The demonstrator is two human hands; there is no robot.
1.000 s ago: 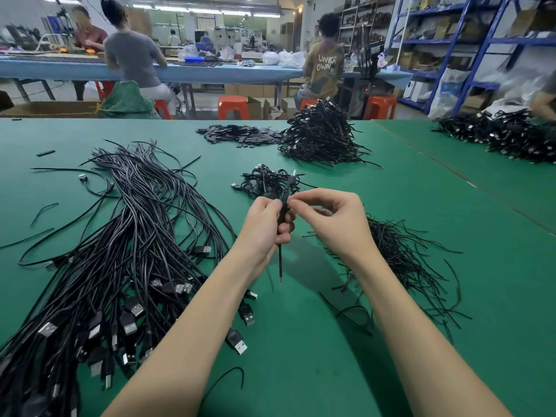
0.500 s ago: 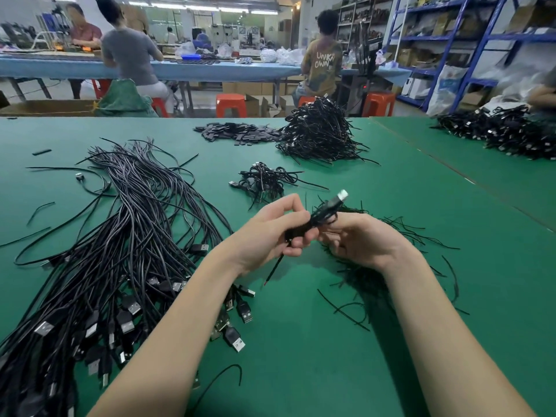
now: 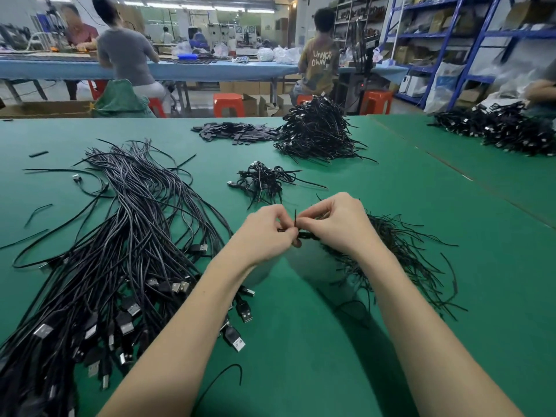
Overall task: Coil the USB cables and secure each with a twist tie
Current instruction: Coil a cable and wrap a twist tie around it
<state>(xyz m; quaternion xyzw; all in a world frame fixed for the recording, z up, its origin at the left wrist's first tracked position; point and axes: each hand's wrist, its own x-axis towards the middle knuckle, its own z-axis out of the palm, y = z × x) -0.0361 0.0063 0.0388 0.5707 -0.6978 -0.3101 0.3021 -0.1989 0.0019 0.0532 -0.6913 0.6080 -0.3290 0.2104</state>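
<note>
**A:** Head camera, looking down over the green table [image 3: 301, 356]. Both hands are together above the middle of it. What's the left doing?

**B:** The left hand [image 3: 264, 233] has its fingers curled in, pinching a small coiled cable [image 3: 304, 235] at the fingertips. The bundle is mostly hidden between the two hands.

**A:** And the right?

**B:** The right hand [image 3: 337, 224] is curled too, thumb and fingers pinching a thin black twist tie [image 3: 295, 218] whose end sticks straight up between the hands, right against the coil.

**A:** Around them?

**B:** Left of the arms, a big spread of loose USB cables [image 3: 120, 251], plugs fanned toward the near edge. Under and beyond the right wrist, a heap of spare ties [image 3: 400, 254]. Just past the hands, a small cluster of tied coils [image 3: 264, 182], and farther back a taller pile of finished bundles [image 3: 316, 133] beside a flat scatter of black strips [image 3: 234, 132].

**A:** Background?

**B:** People seated at a blue bench [image 3: 210, 72], orange stools, blue shelving on the right.
</note>
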